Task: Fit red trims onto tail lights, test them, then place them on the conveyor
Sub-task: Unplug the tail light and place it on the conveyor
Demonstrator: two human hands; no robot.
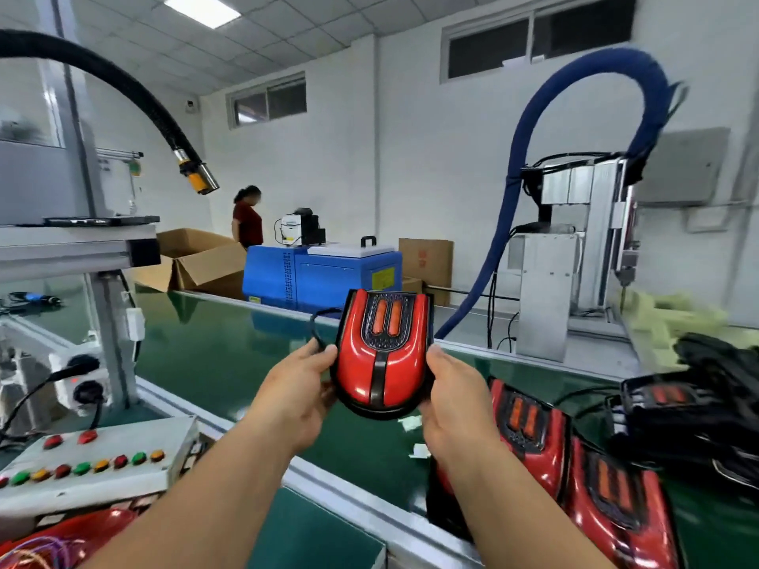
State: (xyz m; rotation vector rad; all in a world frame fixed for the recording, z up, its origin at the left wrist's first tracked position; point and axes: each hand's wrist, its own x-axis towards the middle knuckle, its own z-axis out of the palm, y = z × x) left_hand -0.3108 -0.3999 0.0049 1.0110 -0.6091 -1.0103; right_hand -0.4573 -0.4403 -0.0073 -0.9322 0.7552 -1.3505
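A grey metal control box [98,466] with red, green and yellow push-buttons sits nearest, at the lower left. Beyond it, the left hand [295,398] and right hand [449,408] hold a glossy red, black-striped plastic tail light [382,363] upright above the green conveyor belt [213,355]. Each thumb clamps a side edge and the fingers curl behind. A thin black wire [318,322] loops by the left thumb. Two similar red tail lights [530,429] lie on the belt to the right. Farther off stand a blue metal machine [320,277] and an open cardboard box [205,260].
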